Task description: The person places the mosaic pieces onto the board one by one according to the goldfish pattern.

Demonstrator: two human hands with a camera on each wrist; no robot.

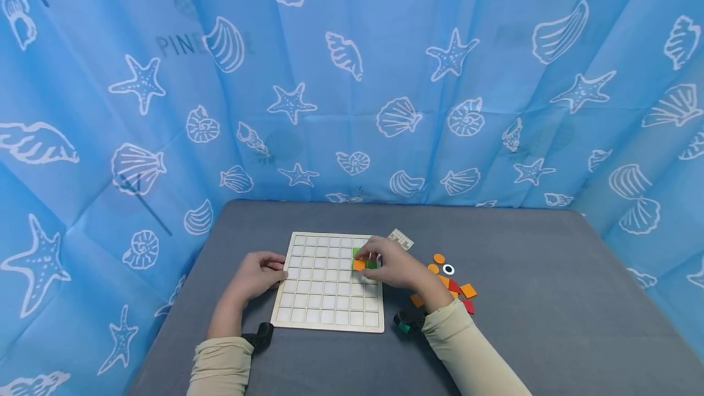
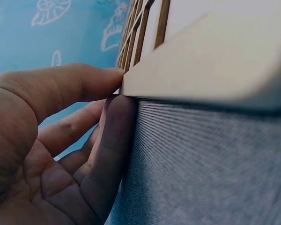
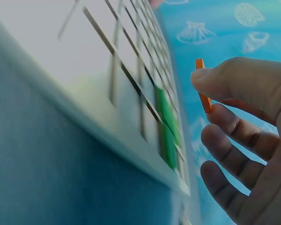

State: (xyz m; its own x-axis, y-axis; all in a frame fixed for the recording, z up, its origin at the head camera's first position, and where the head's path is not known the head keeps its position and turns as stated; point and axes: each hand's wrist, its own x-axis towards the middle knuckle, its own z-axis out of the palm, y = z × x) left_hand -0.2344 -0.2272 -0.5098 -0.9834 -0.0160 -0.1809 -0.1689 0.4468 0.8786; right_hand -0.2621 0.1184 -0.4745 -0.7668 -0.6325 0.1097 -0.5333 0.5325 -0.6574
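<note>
One gridded board [image 1: 328, 302] sat edge-gripped by the left hand [image 1: 256, 274], presumably for steadiness, while the right hand [image 1: 394, 264] pinched an orange tile [image 3: 205, 101], likely for control!

Beige sleeves [image 1: 221, 362] (black wrist cameras [image 1: 261, 336])

The left arm [image 1: 227, 316] reaches forward, and the right arm [image 1: 434, 291] slants in toward the middle. The left hand [image 1: 256, 275] is pinching, with its thumb [image 2: 84, 83] on top and a bent finger [image 2: 114, 129] just under the thumb's tip. The right hand [image 1: 397, 263] pinches too, using the tips of its thumb and fingers [image 3: 232, 180]. Its lower fingers curl a little, with small gaps between them.
</note>
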